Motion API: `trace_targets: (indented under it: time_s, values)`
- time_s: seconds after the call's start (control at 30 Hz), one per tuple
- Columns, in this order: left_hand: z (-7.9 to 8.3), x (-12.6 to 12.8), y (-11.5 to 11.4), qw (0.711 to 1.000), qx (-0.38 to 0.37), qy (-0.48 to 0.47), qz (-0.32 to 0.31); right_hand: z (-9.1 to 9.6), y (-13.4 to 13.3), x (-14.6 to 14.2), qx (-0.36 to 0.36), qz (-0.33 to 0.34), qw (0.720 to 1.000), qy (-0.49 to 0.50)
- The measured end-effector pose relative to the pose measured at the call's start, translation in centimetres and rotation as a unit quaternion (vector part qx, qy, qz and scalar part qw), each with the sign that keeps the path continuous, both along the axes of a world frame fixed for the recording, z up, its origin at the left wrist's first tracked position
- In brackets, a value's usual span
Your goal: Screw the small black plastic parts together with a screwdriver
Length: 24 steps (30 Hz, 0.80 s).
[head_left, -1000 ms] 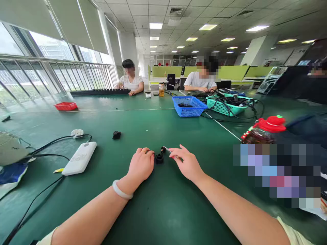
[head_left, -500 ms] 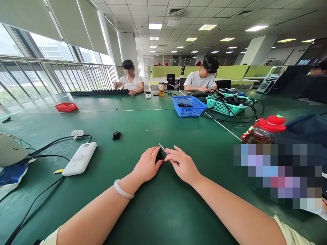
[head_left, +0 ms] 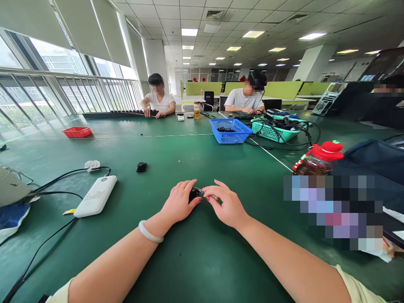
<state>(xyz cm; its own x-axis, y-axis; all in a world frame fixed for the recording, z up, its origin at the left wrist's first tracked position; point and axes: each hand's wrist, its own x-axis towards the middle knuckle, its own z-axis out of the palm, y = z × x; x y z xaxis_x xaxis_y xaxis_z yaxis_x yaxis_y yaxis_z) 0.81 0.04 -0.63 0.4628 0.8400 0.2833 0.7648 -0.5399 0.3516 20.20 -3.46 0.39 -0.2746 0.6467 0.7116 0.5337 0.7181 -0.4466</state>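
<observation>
My left hand (head_left: 180, 201) is closed around a small black part (head_left: 195, 193) on the green table (head_left: 202, 261), its thumb and fingers on either side and hiding much of it. My right hand (head_left: 224, 203) pinches a thin, pale metal tool (head_left: 202, 192) like tweezers or a small screwdriver; most of it is covered by the fingers. Its tip points left and meets the black part. Farther off to the left lies another small black part (head_left: 142, 167).
A white power bank (head_left: 96, 197) with black cables lies left. A red tray (head_left: 77, 132), blue basket (head_left: 231, 131) and green basket (head_left: 274, 130) full of cables stand farther back. A red-lidded bottle (head_left: 318, 158) is at right. Two people (head_left: 159, 101) sit across the table.
The thin tool has swung from pointing up and away to lying nearly level, its tip at the black part. My view has shifted slightly right. The person at far left moved a hand.
</observation>
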Motion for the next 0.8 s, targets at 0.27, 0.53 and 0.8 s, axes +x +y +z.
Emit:
trace_targets:
  time_s: [0.27, 0.53, 0.8]
  values:
    - [0.3, 0.0, 0.1, 0.999, 0.013, 0.03, -0.018, 0.6, -0.9, 0.5, 0.075, -0.037, 0.996, 0.042]
    - [0.2, -1.0, 0.7, 0.998, 0.021, 0.061, -0.006, 0.3, -0.6, 0.8, 0.083, -0.052, 0.994, 0.049]
    - [-0.2, -4.4, 2.0, 0.996, 0.008, 0.063, 0.062, -0.2, -0.4, 0.8, 0.044, -0.035, 0.998, 0.042]
